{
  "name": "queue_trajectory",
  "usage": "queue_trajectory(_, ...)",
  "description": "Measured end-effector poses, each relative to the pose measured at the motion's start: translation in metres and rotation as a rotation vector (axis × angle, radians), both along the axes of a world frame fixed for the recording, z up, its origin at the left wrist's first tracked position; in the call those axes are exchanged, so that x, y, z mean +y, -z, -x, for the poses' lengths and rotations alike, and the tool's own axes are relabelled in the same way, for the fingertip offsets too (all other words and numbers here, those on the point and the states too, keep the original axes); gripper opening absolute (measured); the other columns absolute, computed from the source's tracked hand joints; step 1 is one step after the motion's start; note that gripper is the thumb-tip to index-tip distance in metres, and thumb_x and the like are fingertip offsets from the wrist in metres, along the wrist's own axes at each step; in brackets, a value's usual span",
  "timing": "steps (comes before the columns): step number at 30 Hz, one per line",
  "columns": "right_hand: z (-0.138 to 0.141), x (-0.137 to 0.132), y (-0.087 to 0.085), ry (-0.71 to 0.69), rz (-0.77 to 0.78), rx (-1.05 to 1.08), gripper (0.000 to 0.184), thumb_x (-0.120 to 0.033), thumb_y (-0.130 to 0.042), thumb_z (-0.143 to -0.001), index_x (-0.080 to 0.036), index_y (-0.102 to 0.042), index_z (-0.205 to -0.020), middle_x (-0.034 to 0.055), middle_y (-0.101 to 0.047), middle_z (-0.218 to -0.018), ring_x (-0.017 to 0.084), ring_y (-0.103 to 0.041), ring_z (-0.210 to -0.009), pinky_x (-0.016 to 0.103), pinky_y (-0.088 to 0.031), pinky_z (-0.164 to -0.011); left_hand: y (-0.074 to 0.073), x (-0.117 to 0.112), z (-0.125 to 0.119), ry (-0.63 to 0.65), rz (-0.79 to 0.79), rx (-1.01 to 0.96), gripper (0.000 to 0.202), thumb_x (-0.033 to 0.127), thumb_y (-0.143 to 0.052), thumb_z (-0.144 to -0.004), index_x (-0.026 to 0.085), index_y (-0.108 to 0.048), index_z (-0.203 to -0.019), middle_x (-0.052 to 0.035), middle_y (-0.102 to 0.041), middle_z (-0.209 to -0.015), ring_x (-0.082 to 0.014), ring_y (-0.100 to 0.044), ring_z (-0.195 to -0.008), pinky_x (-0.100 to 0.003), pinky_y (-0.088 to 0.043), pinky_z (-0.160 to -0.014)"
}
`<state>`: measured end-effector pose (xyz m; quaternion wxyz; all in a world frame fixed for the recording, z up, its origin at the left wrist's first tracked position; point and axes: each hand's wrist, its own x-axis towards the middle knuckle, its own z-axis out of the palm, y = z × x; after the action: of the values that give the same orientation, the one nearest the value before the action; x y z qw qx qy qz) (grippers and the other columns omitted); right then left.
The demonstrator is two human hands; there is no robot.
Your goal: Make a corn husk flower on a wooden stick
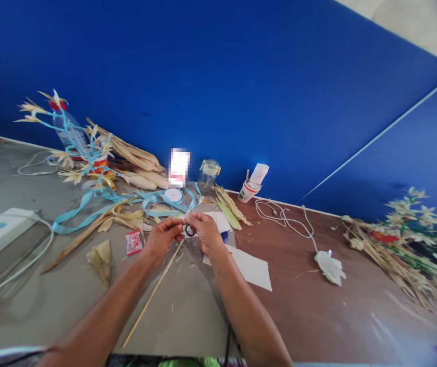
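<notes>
My left hand (164, 235) and my right hand (204, 232) meet over the middle of the table, both closed with fingertips pinched close together. A small pale piece (188, 215) shows at the fingertips; its kind is too small to tell. Just beneath the fingers is a dark ring (190, 231), and I cannot tell whether it is held. A thin wooden stick (153, 293) slants from near my left fingertips towards the front edge. White paper (254, 270) lies by my right wrist, and a red packet (133, 242) is left of my left hand.
Light blue ribbon (84, 216) and dried corn husks (137, 153) spread behind my hands. A blue-stemmed husk flower spray (63, 117) stands at the left, near a power strip (7, 237). Further back are a glass jar (208, 176) and a paper cup (249, 191). White flowers (420, 214) lie right.
</notes>
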<state>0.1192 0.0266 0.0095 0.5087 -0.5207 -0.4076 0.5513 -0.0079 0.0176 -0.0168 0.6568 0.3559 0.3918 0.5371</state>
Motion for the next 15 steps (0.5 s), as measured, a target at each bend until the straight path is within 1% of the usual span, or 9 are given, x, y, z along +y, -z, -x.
queue_trajectory(2, -0.0010, 0.0006, 0.0000, -0.008, 0.035, 0.059, 0.023, -0.036, -0.071, -0.056, -0.016, -0.059, -0.060, -0.0064, -0.048, -0.048, 0.007, -0.036, -0.047, 0.022, -0.027, -0.048, -0.0004, 0.0000, 0.0001, -0.006, 0.019, -0.044, 0.025, 0.023, -0.083, -0.055, 0.013, -0.073, -0.077, -0.0002, -0.063, -0.063, -0.0076, -0.052, -0.050, -0.025, -0.049, -0.060)
queue_trajectory(6, -0.0016, 0.0001, -0.0027, -0.016, 0.088, 0.132, 0.024, -0.037, -0.070, -0.057, -0.016, -0.060, -0.062, -0.0045, -0.052, -0.053, 0.007, -0.041, -0.048, 0.022, -0.030, -0.049, -0.0001, 0.0004, 0.0016, 0.006, 0.048, -0.078, 0.025, 0.023, -0.084, -0.054, 0.014, -0.073, -0.076, -0.0008, -0.064, -0.064, -0.0073, -0.053, -0.051, -0.023, -0.047, -0.056)
queue_trajectory(8, -0.0005, -0.0009, -0.0049, -0.017, 0.084, 0.099, 0.024, -0.039, -0.069, -0.059, -0.017, -0.060, -0.064, -0.0051, -0.052, -0.053, 0.008, -0.041, -0.049, 0.022, -0.031, -0.050, 0.0006, 0.0007, 0.0022, 0.015, 0.042, -0.069, 0.025, 0.023, -0.083, -0.055, 0.014, -0.073, -0.076, -0.0011, -0.065, -0.065, -0.0071, -0.053, -0.051, -0.022, -0.047, -0.057)
queue_trajectory(12, 0.0030, -0.0016, -0.0062, 0.026, 0.000, -0.023, 0.023, -0.038, -0.067, -0.061, -0.017, -0.059, -0.061, -0.0068, -0.047, -0.050, 0.008, -0.038, -0.050, 0.023, -0.029, -0.050, 0.0031, 0.0015, 0.0023, 0.051, 0.022, -0.033, 0.023, 0.024, -0.083, -0.056, 0.015, -0.074, -0.075, -0.0014, -0.066, -0.067, -0.0073, -0.053, -0.054, -0.021, -0.046, -0.057)
queue_trajectory(15, 0.0031, 0.0001, -0.0038, 0.065, 0.007, -0.007, 0.021, -0.036, -0.065, -0.062, -0.018, -0.056, -0.059, -0.0069, -0.046, -0.049, 0.008, -0.036, -0.049, 0.024, -0.028, -0.050, 0.0045, 0.0020, 0.0018, 0.047, 0.016, -0.022, 0.024, 0.025, -0.084, -0.056, 0.015, -0.073, -0.075, -0.0005, -0.065, -0.067, -0.0072, -0.053, -0.054, -0.021, -0.046, -0.057)
